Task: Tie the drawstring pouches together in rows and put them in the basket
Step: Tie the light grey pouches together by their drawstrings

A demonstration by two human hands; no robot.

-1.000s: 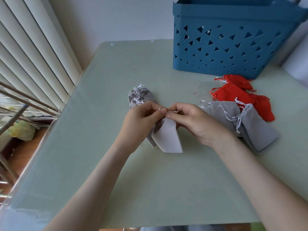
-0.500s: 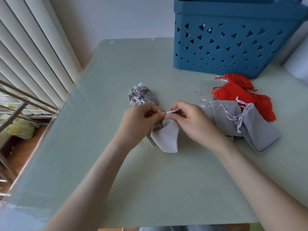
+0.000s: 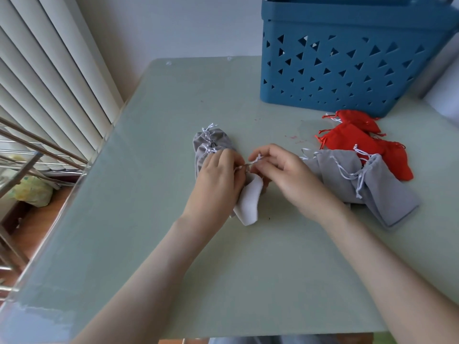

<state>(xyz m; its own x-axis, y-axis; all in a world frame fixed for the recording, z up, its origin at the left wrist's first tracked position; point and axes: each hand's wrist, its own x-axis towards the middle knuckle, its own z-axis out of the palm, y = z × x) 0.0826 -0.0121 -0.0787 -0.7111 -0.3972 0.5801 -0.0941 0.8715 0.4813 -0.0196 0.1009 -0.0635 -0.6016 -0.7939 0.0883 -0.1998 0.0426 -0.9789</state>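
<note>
Near the middle of the tabletop (image 3: pixel 149 244), your left hand (image 3: pixel 216 180) and right hand (image 3: pixel 285 175) each pinch the drawstring (image 3: pixel 251 165), stretched sideways between them above the grey pouch (image 3: pixel 249 202).

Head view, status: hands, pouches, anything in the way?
Left hand and right hand pinch the drawstring above the pale pouch. Loose grey pouches, red pouches lie outside basket. Nothing blocking.

Table (image 3: pixel 149 244): basket (image 3: pixel 323 23), grey pouches (image 3: pixel 335 172), red pouches (image 3: pixel 347 137)

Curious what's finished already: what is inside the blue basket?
The blue basket shows only its outer wall and rim; the triangular holes reveal just light and dark patches. Any contents are hidden.
</note>
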